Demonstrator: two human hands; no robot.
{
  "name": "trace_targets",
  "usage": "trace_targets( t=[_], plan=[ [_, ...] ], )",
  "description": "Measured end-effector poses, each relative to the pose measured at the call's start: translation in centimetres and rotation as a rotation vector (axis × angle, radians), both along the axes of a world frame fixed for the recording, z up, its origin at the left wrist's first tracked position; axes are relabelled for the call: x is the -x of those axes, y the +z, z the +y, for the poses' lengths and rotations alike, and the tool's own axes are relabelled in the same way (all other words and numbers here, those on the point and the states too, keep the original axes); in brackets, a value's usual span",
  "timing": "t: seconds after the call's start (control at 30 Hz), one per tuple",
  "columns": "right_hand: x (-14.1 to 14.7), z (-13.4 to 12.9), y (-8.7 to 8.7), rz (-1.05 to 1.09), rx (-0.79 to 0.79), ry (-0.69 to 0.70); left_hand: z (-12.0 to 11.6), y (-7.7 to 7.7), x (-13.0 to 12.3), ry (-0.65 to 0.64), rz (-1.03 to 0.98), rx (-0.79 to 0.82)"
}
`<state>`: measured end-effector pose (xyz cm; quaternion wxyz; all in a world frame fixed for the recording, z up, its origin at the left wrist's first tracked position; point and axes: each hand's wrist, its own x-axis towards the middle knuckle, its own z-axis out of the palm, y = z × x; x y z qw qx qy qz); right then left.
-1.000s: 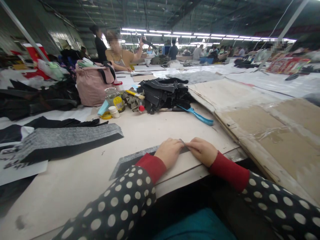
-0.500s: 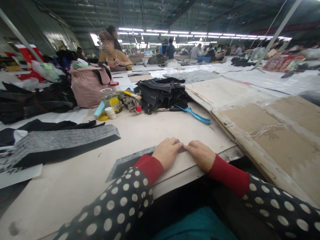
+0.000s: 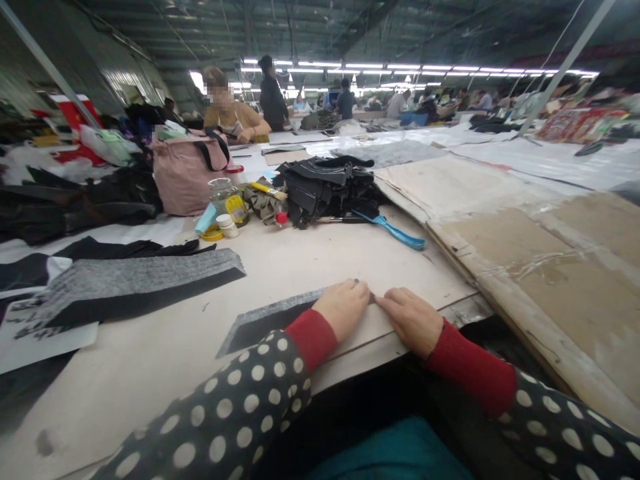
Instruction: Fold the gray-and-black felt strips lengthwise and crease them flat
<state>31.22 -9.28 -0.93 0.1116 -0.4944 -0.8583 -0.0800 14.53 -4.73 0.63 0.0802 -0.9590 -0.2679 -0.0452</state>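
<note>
A black fabric strip [image 3: 280, 324] with a grey fleecy edge lies on the pale board in front of me. My left hand [image 3: 344, 309] rests over its right part, fingers curled together and pressing on the cloth, hiding what lies beneath. Just to the right, my right hand [image 3: 411, 321] has its fingers pressed together at the strip's dark right end, which shows in the small gap between the hands. Farther left lies a fanned stack of similar grey-and-black strips [image 3: 150, 277].
Behind the hands stand a glass jar [image 3: 220, 190], a small white bottle [image 3: 228, 227], a yellow-handled brush [image 3: 270, 191], a heap of black cut pieces [image 3: 327, 187] and a blue plastic tool [image 3: 397, 233]. Large cardboard sheets [image 3: 540, 247] lie at right. A co-worker [image 3: 233, 117] is across the table.
My right hand has drawn slightly away from the left, so more of the strip's end shows between them. The view has shifted a little. A person in dark clothes stands clearer behind the co-worker.
</note>
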Motion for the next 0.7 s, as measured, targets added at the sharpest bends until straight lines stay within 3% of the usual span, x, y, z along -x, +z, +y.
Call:
trace_targets(
  t=[0.27,0.47,0.57,0.7],
  plan=[
    [0.1,0.0,0.2,0.020,0.040,-0.024,0.7,0.5,0.1,0.056,-0.025,0.097],
    [-0.2,0.7,1.0,0.099,0.172,-0.065,1.8,1.4,0.8,0.141,-0.087,0.132],
    [-0.5,2.3,1.9,0.218,0.370,-0.153,2.3,0.5,1.5,0.230,-0.193,0.219],
    [-0.3,5.4,2.9,0.438,0.856,-0.312,2.7,-0.8,2.1,0.304,-0.295,0.263]
  ],
)
